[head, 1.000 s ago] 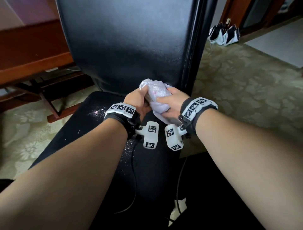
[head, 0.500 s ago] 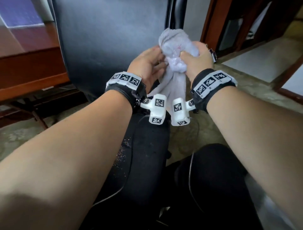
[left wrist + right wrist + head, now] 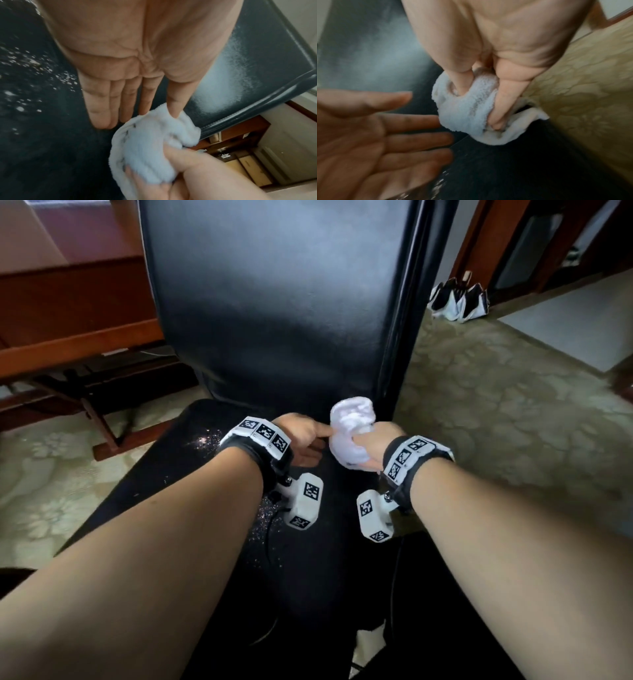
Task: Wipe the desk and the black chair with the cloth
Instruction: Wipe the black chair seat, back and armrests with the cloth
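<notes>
Dim daylight, glare on chair back (image 3: pixel 274 285) (wide-angle bending), blurred wrist views

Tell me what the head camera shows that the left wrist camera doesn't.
Only the head view shows both forearms, the marker-covered wristbands, patterned floor and folded umbrellas. Only the left wrist view shows the left hand from the palm side, fingers straight, thumb tip touching the crumpled white terry cloth. Both show the right hand gripping that cloth over the speckled black chair seat.

hands (image 3: pixel 337 440) (right gripping) cloth (image 3: pixel 349 429), black chair (image 3: pixel 274 302)
</notes>
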Demonstrator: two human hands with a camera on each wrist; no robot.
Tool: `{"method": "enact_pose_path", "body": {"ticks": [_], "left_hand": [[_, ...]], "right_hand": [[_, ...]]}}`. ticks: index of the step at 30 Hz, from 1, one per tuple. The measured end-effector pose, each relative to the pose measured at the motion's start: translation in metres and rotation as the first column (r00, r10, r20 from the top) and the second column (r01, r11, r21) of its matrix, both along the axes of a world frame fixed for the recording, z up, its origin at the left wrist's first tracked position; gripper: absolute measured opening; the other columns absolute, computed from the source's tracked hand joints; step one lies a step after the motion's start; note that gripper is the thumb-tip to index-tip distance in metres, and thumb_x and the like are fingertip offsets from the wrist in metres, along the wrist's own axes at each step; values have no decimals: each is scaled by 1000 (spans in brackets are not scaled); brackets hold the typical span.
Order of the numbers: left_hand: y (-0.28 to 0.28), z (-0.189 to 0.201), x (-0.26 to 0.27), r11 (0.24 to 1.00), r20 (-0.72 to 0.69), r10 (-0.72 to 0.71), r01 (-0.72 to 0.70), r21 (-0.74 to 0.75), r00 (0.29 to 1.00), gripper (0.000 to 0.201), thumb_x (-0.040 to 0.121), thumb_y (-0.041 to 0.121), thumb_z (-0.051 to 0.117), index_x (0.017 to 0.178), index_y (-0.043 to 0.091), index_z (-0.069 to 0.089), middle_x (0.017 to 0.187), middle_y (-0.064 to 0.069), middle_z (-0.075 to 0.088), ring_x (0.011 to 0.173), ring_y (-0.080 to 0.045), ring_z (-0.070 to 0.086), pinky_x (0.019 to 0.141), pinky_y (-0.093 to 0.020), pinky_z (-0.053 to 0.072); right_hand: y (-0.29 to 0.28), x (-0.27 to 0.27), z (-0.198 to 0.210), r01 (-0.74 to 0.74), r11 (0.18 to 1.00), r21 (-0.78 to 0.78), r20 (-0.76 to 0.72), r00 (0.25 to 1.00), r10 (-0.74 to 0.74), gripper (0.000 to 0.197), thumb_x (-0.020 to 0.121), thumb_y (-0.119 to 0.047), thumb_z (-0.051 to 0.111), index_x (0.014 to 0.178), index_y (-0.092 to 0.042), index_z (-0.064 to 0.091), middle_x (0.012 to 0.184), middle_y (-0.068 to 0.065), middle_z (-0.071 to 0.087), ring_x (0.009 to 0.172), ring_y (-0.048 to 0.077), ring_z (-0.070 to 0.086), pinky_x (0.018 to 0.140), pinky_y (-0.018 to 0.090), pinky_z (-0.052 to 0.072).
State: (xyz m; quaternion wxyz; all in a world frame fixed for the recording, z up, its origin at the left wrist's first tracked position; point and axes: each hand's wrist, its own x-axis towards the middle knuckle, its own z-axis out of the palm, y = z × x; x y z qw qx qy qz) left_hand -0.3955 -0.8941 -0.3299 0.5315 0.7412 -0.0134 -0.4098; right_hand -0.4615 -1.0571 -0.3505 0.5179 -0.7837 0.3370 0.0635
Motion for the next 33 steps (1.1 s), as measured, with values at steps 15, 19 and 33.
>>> {"method": "enact_pose_path", "body": {"ticks": [15,19,33], "left_hand": [[135,9,92,742,61,599,-526,-415,798,18,105,16,57,116,9,70,96,-16,80,81,-28,79,69,-40,65],[157,-6,132,699,83,649,-551,-456,756,43,99,-1,53,133,23,61,111,-15,76,96,-32,77,78,-47,65],[182,-92,243,788,332,615,-564,-246,715,50,72,16,65,121,23,66,104,-4,77,95,-23,76,88,-45,62]], "right_hand": [[166,107,35,-466,735,-492,312,694,649,84,91,-9,52,157,-48,17,168,-15,2,153,18,20,116,35,36],[179,152,13,-540,560,-628,137,633,762,82,96,-17,52,158,-47,7,167,-7,7,155,23,9,122,47,27],[223,279,-45,-710,263,-654,-413,626,662,39,101,-20,47,139,-22,53,104,4,63,90,26,63,73,35,50]]}}
